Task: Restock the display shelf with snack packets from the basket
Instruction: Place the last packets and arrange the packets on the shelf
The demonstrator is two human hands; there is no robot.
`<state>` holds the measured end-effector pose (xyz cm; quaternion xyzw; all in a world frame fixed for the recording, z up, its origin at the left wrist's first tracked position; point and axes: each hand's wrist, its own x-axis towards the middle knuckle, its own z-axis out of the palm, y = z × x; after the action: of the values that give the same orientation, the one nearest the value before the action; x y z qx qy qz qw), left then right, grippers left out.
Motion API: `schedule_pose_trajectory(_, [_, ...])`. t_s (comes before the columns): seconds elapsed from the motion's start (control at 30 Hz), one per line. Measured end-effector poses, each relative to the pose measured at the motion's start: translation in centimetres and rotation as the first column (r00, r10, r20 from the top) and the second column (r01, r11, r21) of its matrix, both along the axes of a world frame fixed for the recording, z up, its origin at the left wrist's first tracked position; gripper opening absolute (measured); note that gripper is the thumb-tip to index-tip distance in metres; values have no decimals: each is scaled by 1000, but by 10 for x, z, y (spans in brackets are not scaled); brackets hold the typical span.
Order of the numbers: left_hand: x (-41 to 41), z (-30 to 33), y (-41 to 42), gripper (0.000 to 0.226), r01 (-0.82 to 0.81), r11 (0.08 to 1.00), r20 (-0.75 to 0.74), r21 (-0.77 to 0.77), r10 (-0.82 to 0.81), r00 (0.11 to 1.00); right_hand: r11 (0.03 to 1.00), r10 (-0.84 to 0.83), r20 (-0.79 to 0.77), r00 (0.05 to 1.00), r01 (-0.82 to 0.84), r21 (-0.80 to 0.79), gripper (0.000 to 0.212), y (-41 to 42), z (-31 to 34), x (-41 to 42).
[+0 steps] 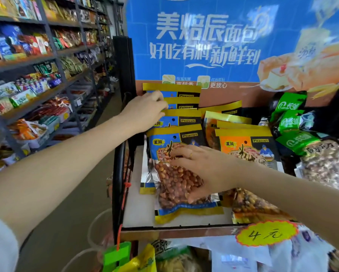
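Note:
A row of blue-and-yellow peanut packets stands one behind another on the display shelf. My left hand reaches to the back of the row, fingers pinching the top edge of a rear packet. My right hand lies spread on the front blue peanut packet, which lies tilted with its clear window showing nuts. Orange peanut packets stand in a second row to the right. The basket is not in view.
Green snack packets and a clear bag of nuts fill the shelf's right end. A blue bread poster backs the shelf. A yellow price tag hangs on the front edge. Long stocked shelves line the aisle at left.

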<state>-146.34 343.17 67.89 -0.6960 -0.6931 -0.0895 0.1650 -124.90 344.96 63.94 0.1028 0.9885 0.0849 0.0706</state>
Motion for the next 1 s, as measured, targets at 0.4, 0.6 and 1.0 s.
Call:
schedule_pose_trajectory(0.4, [17, 21, 27, 38, -188, 958, 205, -218, 234, 950, 994, -63, -11, 998, 64, 90, 92, -14, -14, -5])
schedule_pose_trajectory(0.6, [9, 31, 25, 47, -87, 992, 287, -86, 108, 952, 984, -109, -146, 983, 127, 123, 89, -17, -26, -18])
schedule_pose_trajectory(1.0, [16, 18, 9, 23, -71, 961, 254, 266, 1, 967, 959, -152, -182, 972, 189, 210, 94, -14, -23, -36])
